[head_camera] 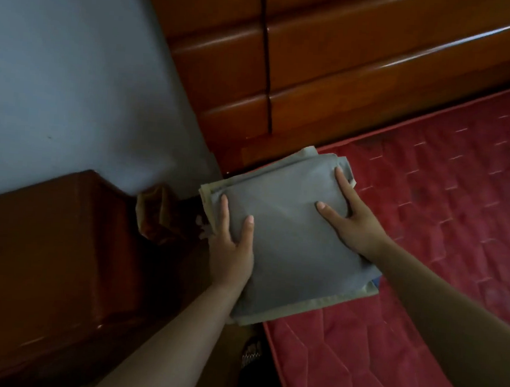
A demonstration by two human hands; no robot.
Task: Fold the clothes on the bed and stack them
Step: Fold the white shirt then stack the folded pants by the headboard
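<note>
A folded grey garment lies on top of a folded pale beige one, whose edges show at the near, left and far sides. The stack sits at the corner of the red quilted mattress, overhanging its left edge. My left hand holds the stack's left side, thumb and one finger on top, the other fingers hidden at the edge. My right hand rests on the right side, thumb on top and fingers stretched along the far right edge.
The wooden headboard runs behind the mattress. A dark wooden bedside cabinet stands at the left, with a crumpled brown bag in the gap beside it. A blue wall fills the upper left.
</note>
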